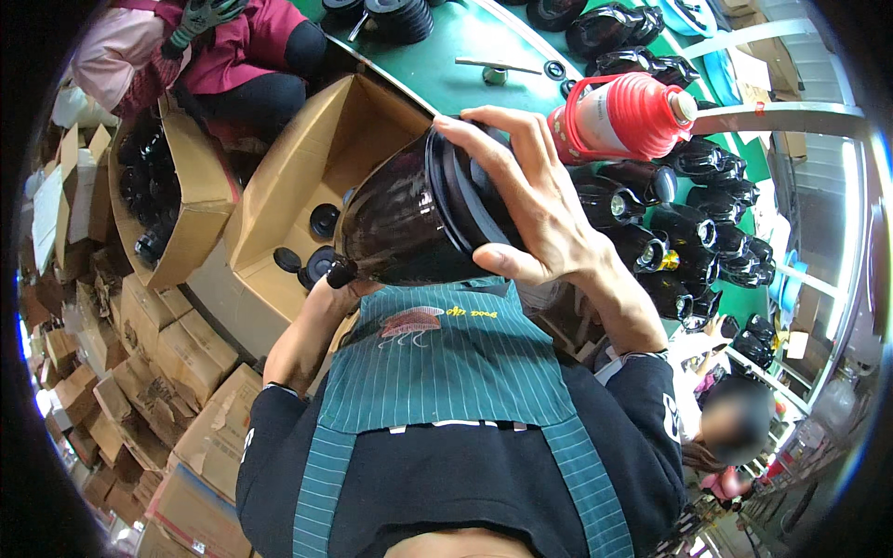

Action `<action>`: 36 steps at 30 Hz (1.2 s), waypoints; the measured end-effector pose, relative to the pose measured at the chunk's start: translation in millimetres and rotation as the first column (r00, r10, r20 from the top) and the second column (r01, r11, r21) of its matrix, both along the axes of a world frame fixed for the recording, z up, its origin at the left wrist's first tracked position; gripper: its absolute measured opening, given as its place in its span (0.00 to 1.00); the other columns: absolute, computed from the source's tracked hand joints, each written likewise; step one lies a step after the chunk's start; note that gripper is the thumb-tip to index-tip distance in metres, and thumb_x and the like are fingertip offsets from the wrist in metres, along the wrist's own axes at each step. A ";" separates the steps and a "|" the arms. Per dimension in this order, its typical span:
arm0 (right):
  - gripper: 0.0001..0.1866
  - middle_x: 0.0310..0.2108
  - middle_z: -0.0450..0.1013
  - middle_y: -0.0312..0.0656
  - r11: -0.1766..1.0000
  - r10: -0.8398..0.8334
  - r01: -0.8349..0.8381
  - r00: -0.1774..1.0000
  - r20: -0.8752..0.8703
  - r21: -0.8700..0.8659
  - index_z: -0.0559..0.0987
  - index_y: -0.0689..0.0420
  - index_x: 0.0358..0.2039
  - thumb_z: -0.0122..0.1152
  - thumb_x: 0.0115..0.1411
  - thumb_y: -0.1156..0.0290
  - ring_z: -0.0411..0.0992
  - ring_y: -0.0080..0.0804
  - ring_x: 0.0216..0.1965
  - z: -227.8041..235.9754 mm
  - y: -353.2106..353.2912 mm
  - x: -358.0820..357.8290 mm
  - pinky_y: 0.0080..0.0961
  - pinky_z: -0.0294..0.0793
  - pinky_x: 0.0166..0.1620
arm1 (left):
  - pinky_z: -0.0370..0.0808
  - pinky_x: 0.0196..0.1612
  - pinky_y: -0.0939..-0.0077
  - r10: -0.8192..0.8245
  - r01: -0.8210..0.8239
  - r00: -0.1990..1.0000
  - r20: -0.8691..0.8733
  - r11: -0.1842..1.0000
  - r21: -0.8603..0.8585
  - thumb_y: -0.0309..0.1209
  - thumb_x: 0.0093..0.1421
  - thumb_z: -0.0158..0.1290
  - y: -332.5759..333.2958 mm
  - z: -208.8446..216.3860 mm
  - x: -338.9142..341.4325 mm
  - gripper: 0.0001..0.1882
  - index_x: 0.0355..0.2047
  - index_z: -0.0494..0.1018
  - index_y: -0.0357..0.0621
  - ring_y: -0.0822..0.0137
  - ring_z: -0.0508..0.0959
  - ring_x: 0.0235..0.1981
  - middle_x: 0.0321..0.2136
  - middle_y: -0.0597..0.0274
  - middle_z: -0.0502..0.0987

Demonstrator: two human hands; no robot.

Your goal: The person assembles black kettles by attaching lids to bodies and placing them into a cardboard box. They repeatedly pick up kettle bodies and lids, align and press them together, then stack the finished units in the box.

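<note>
Vessel (pixel 395 223), black and glossy, is held tilted in front of the right side of the open carton (pixel 274 181), wide rim to the right and narrow end to the left. Right hand (pixel 551 209) grasps the wide rim, thumb on the near edge and fingers spread over the far edge; this span probably stops the broad end from rolling. Left hand (pixel 333 298) meets the narrow end beside a small black knob (pixel 342 272) (its fingers are mostly hidden, so closure cannot be told), presumably to steady it. Round caps (pixel 324 221) lie loose inside the carton, whose walls likely keep them from scattering. On the green bench (pixel 465 37), right of the carton, black bodies (pixel 684 225) lie grouped, apparently for easy reach; a red flask (pixel 619 116) is beside them. Left of the carton, a second box (pixel 203 200) contains more black parts (pixel 144 186).
</note>
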State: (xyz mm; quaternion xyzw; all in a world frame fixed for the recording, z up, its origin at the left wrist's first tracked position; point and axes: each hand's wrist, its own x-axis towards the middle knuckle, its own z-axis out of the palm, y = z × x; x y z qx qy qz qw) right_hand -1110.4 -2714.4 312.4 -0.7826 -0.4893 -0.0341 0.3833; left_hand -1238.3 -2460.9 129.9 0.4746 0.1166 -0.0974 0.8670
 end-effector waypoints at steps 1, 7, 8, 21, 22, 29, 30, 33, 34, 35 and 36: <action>0.51 0.62 0.63 0.62 1.000 -0.014 0.014 1.000 -0.016 -0.003 0.66 0.54 0.73 0.57 0.59 0.30 0.65 0.62 0.59 -0.2 -0.5 -2.6 0.55 0.69 0.62 | 0.80 0.58 0.63 0.006 -0.006 1.000 0.008 1.000 0.008 0.34 0.74 0.51 0.9 1.0 -0.5 0.17 0.58 0.66 0.40 0.54 0.81 0.55 0.59 0.36 0.77; 0.48 0.61 0.63 0.62 0.998 -0.060 0.063 0.993 -0.103 0.031 0.66 0.54 0.71 0.57 0.57 0.35 0.65 0.62 0.59 -4.2 -2.5 -13.4 0.54 0.73 0.57 | 0.81 0.58 0.63 0.042 -0.050 0.996 0.083 0.994 0.100 0.35 0.75 0.51 3.3 13.6 0.0 0.18 0.59 0.67 0.41 0.55 0.81 0.56 0.59 0.38 0.77; 0.49 0.61 0.63 0.62 0.996 -0.072 0.078 0.990 -0.120 0.042 0.66 0.54 0.71 0.57 0.57 0.35 0.65 0.63 0.59 -6.0 -2.9 -14.7 0.54 0.73 0.57 | 0.81 0.58 0.63 0.046 -0.059 0.994 0.103 0.990 0.128 0.35 0.75 0.51 4.1 18.2 -0.4 0.18 0.59 0.67 0.41 0.55 0.81 0.56 0.59 0.38 0.77; 0.46 0.59 0.63 0.62 0.955 -0.195 0.241 0.949 -0.246 0.174 0.66 0.62 0.68 0.52 0.61 0.37 0.66 0.59 0.59 -24.2 -8.0 -35.0 0.49 0.70 0.60 | 0.81 0.59 0.63 0.016 -0.215 0.907 0.422 0.876 0.431 0.36 0.75 0.50 12.6 69.6 8.6 0.20 0.62 0.68 0.41 0.56 0.81 0.57 0.60 0.44 0.77; 0.46 0.58 0.63 0.62 0.942 -0.203 0.273 0.927 -0.316 0.194 0.66 0.62 0.68 0.51 0.62 0.37 0.66 0.59 0.59 -26.3 -6.3 -38.1 0.48 0.69 0.61 | 0.81 0.59 0.63 0.016 -0.228 0.901 0.434 0.868 0.441 0.36 0.75 0.50 13.1 72.5 7.4 0.20 0.63 0.68 0.41 0.56 0.81 0.57 0.61 0.44 0.77; 0.42 0.57 0.64 0.61 0.894 -0.171 0.326 0.883 -0.438 0.307 0.66 0.63 0.68 0.49 0.64 0.41 0.67 0.58 0.58 -41.8 -7.8 -34.8 0.46 0.66 0.63 | 0.82 0.59 0.63 0.020 -0.201 0.920 0.391 0.881 0.428 0.37 0.76 0.50 24.2 69.2 9.6 0.21 0.64 0.68 0.42 0.56 0.81 0.57 0.61 0.47 0.77; 0.42 0.56 0.65 0.61 0.886 -0.161 0.327 0.881 -0.444 0.328 0.66 0.63 0.68 0.49 0.65 0.42 0.67 0.57 0.58 -45.3 -9.3 -30.8 0.45 0.65 0.64 | 0.82 0.59 0.63 0.023 -0.192 0.927 0.374 0.887 0.421 0.37 0.76 0.50 25.4 67.0 12.3 0.22 0.65 0.68 0.42 0.56 0.81 0.57 0.61 0.47 0.77; 0.39 0.57 0.64 0.61 0.915 -0.216 0.331 0.885 -0.412 0.230 0.65 0.59 0.70 0.49 0.69 0.43 0.68 0.59 0.58 -37.4 -11.4 -26.7 0.46 0.65 0.65 | 0.82 0.59 0.63 0.064 -0.152 0.967 0.245 0.922 0.356 0.38 0.76 0.49 25.5 49.3 -3.0 0.22 0.65 0.69 0.42 0.57 0.81 0.58 0.62 0.49 0.77; 0.40 0.57 0.65 0.61 0.920 -0.254 0.353 0.868 -0.426 0.170 0.64 0.58 0.71 0.49 0.70 0.41 0.67 0.59 0.60 -34.9 -11.0 -28.8 0.46 0.64 0.66 | 0.82 0.59 0.63 0.077 -0.129 0.981 0.177 0.943 0.307 0.38 0.76 0.49 26.4 42.3 -10.0 0.22 0.66 0.69 0.42 0.57 0.81 0.58 0.62 0.49 0.77; 0.41 0.57 0.65 0.61 0.921 -0.294 0.374 0.850 -0.437 0.108 0.64 0.58 0.72 0.48 0.70 0.39 0.66 0.59 0.61 -31.1 -10.4 -32.1 0.47 0.62 0.67 | 0.82 0.60 0.63 0.076 -0.096 0.993 0.092 0.969 0.228 0.38 0.76 0.49 29.9 30.7 -11.8 0.23 0.66 0.69 0.42 0.57 0.81 0.58 0.62 0.49 0.77; 0.44 0.61 0.65 0.62 0.931 -0.285 0.355 0.855 -0.433 0.087 0.63 0.57 0.74 0.45 0.71 0.35 0.65 0.60 0.63 -29.2 -11.4 -31.3 0.48 0.60 0.69 | 0.82 0.60 0.63 0.068 -0.068 0.998 0.005 0.990 0.126 0.38 0.76 0.49 32.3 20.7 -17.4 0.23 0.66 0.69 0.42 0.57 0.81 0.58 0.62 0.50 0.76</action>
